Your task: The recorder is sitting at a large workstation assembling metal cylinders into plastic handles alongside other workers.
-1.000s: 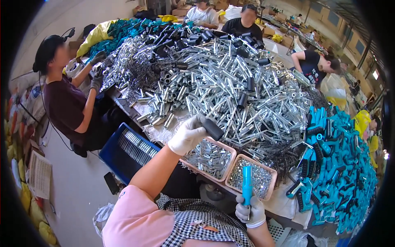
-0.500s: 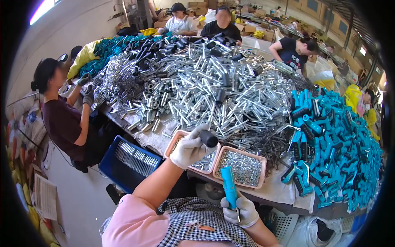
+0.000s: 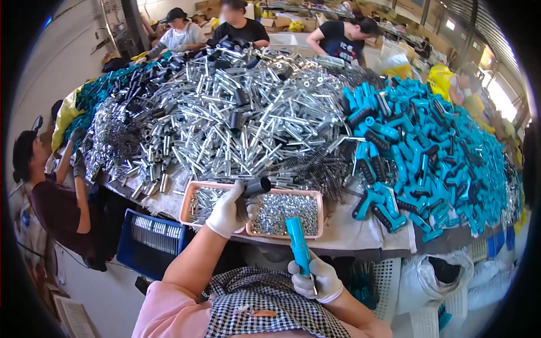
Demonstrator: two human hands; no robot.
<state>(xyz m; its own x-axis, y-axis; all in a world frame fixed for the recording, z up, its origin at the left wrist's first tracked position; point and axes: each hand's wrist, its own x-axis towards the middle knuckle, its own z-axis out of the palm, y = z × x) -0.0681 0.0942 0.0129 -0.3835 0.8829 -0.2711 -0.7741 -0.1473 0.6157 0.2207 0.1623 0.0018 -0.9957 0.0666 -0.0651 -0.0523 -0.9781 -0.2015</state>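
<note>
My left hand, in a white glove, is closed around a black cylindrical sleeve. The sleeve points right, over the edge of the small-parts trays. Lower and to the right, my right hand, also gloved, grips a teal tool housing. The housing tilts with its wide end up, and a thin metal piece shows below it at my fingers. A gap separates sleeve and housing. Beneath my left hand lies a pink tray of metal pins; beside it is another pink tray of small metal parts.
A large heap of metal tubes covers the table, with dark springs in front. Teal housings pile up at the right. A blue crate of metal rods stands at the left. Several people work around the table.
The view has swung right, so the table and heaps sit further left. The black sleeve has turned to lie more sideways. Both hands keep hold of their parts.
</note>
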